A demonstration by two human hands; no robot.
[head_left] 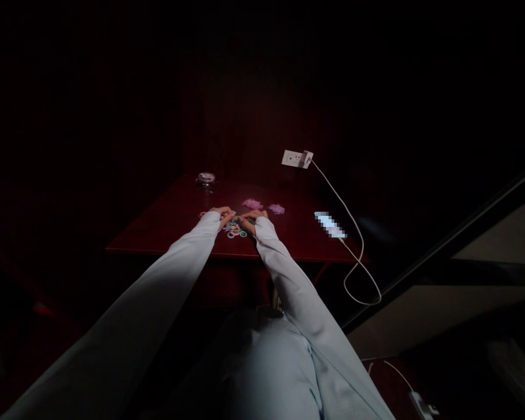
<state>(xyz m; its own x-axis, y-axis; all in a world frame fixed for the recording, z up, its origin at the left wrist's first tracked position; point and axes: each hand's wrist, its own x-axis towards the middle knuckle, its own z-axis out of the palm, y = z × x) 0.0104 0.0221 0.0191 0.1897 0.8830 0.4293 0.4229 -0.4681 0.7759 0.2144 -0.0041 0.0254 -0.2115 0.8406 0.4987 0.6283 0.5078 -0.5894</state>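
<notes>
Over the dark red table (157, 233), my left hand (223, 214) and my right hand (251, 219) work close together with bent, pinching fingers. Something small lies between the fingertips, too small to make out. Right beneath them is a pile of small colourful rings (233, 234), which look like hair ties in pink, blue and green. Part of this pile is hidden by the hands. A pink ring (202, 214) rests just left of my left hand. Beyond my right hand are a pink heap of thin loops (252, 204) and a purple heap (277, 208).
A clear jar with a pale lid (206, 177) stands at the back left. On the right lies a phone (331, 224), its lit screen blurred out. Its white cable (361, 245) hangs past the table edge and runs up to a wall socket (294, 158). The surroundings are very dark.
</notes>
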